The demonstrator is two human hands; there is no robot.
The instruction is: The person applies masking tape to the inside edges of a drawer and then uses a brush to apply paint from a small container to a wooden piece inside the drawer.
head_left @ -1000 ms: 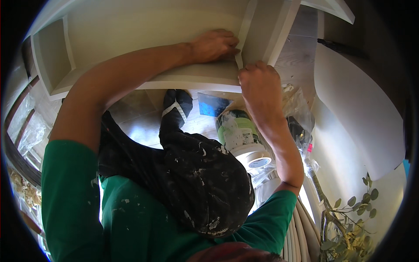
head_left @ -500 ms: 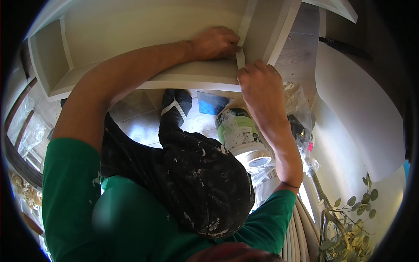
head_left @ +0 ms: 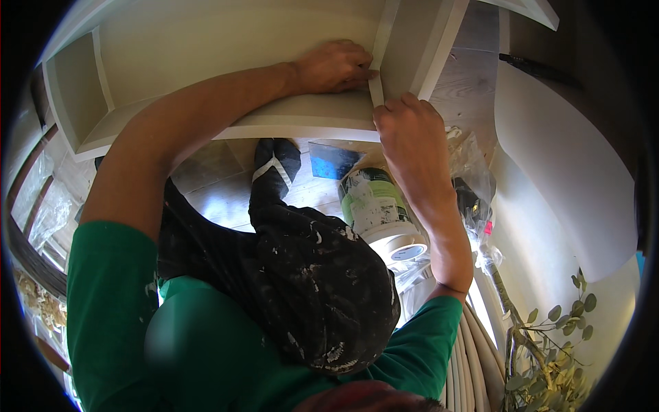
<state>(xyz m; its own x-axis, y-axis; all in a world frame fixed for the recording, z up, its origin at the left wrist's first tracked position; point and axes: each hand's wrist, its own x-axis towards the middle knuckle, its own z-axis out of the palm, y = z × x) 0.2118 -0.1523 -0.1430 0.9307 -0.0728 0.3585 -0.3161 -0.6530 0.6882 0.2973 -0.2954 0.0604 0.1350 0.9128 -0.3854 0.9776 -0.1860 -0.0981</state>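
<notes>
A pale shelving unit [head_left: 240,51] with a raised edge and an upright divider [head_left: 419,48] stands in front of me. A short white strip that looks like tape [head_left: 375,89] runs along the inner corner by the divider. My left hand [head_left: 336,66] reaches inside the unit, fingers curled, its fingertips on the strip's far end. At the front edge, my right hand [head_left: 410,127] is closed with thumb and fingers pinched at the strip's near end. The fingertips of both hands are partly hidden.
Below the unit, a green and white paint-smeared bucket [head_left: 374,199] stands beside a white roll [head_left: 405,252]. A dark blue flat piece [head_left: 333,161] lies on the floor. To the right are clear plastic wrap [head_left: 470,165], a curved white panel [head_left: 563,158] and a leafy branch [head_left: 549,343].
Both hands stay almost where they were, pinched at the two ends of the strip. The view has shifted very slightly.
</notes>
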